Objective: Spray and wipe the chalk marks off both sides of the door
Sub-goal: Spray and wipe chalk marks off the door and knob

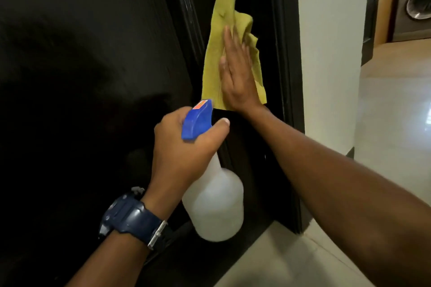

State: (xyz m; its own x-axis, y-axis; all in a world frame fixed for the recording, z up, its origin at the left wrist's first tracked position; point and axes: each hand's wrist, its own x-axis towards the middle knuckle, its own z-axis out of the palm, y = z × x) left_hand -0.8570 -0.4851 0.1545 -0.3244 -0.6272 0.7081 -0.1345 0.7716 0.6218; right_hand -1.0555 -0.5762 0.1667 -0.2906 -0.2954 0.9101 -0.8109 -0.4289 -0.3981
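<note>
Wiping step: we press the cloth (215,53) flat on the door (93,77) near its edge with our right hand (235,74), fingers straight, left hand (184,147) gripping the bottle (214,205) just below; best kept flat, overlapping strokes, no chalk discernible.

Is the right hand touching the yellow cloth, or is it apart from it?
Touching. The head view shows the right hand lying flat, fingers straight, on the yellow cloth, pressing it against the black door.
</note>
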